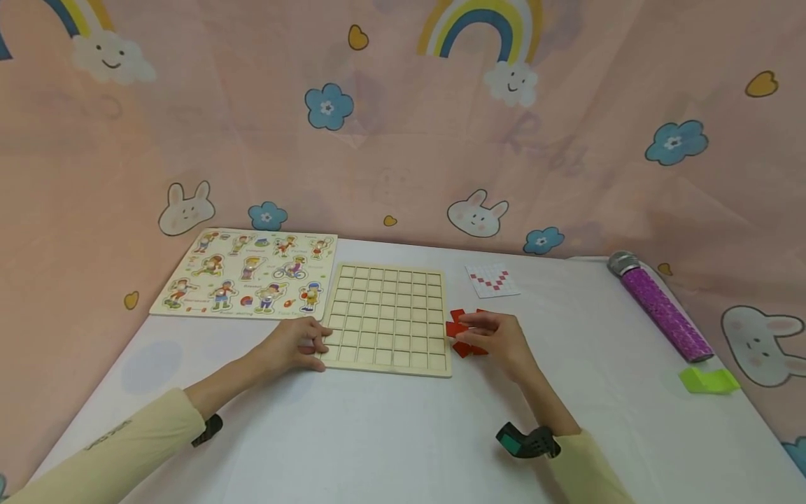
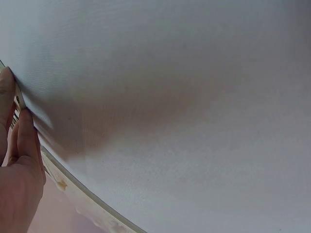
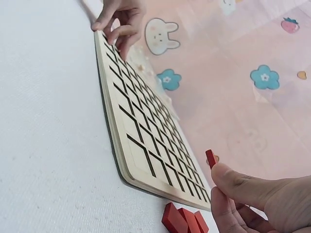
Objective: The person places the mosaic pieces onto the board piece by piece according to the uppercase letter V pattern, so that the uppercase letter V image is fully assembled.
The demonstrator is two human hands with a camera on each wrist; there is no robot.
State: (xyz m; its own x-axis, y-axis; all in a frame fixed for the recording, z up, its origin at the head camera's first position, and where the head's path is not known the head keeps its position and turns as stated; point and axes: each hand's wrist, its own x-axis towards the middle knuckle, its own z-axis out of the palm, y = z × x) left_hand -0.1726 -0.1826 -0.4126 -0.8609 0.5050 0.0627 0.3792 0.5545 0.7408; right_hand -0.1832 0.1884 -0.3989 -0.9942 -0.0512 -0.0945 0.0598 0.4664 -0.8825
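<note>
A square wooden grid board (image 1: 384,316) lies flat on the white table. At its front left corner my left hand (image 1: 294,344) grips the edge, thumb at the corner and bent fingers over the left side; the left wrist view shows this hand (image 2: 22,179) only partly. My right hand (image 1: 502,341) is just beyond the board's right edge, above several loose red tiles (image 1: 462,349). Between its thumb and fingers it pinches one red tile (image 3: 210,158), seen edge-on in the right wrist view. The board's cells hold no tiles.
A small pattern card (image 1: 492,280) with a red V of squares lies behind the right hand. At the back left is a picture puzzle board (image 1: 245,274). A purple glitter microphone (image 1: 667,313) and a lime-green piece (image 1: 709,381) lie at the right edge, before a printed curtain.
</note>
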